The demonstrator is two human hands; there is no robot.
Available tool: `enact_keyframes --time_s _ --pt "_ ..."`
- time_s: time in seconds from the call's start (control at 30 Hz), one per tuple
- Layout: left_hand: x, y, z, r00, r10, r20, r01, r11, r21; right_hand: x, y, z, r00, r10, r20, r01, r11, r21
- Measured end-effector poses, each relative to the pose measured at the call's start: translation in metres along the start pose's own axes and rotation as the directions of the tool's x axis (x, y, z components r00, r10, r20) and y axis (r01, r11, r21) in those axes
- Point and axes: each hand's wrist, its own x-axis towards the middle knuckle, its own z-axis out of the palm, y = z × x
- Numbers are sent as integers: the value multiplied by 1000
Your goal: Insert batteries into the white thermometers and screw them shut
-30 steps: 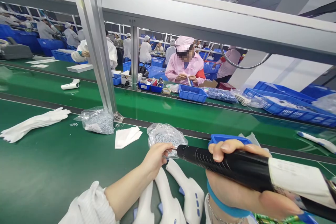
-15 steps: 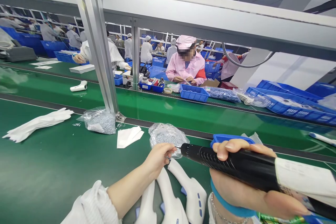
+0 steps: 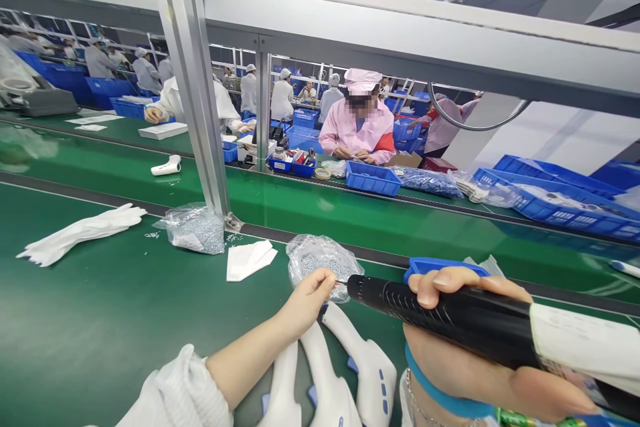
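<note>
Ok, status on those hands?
Right hand: gripping black cylindrical screwdriver. Left hand: fingertips at its tip. Below: three curved white plastic casings. Beyond: clear plastic bag of silvery pieces.

Taking the middle of your view as the clock's centre, you have white gloves [image 3: 83, 233] at 9 o'clock, lying on the green table [image 3: 90, 327]. At 8 o'clock you see a folded white paper [image 3: 250, 261]. A metal post [image 3: 186, 67] slants through your 10 o'clock; farther out that way are people in white coats [image 3: 99, 60]. Beyond the green belt [image 3: 300, 213], at 1 o'clock, a person in pink [image 3: 356, 125] bends over small work, a red band on one sleeve. A blue bin [image 3: 373, 181] sits at your 3 o'clock, near a roll of tape [image 3: 323, 173]; larger blue crates [image 3: 565, 212] lie farther out. A looped cable [image 3: 475, 128] hangs between 2 and 3 o'clock.
</note>
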Motion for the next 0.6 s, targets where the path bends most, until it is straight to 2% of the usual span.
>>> enact_keyframes --time_s 0.6 --pt "-1 -3 0 996 -74 57 72 997 36 0 1 -3 1000 -4 5 4 1000 -4"
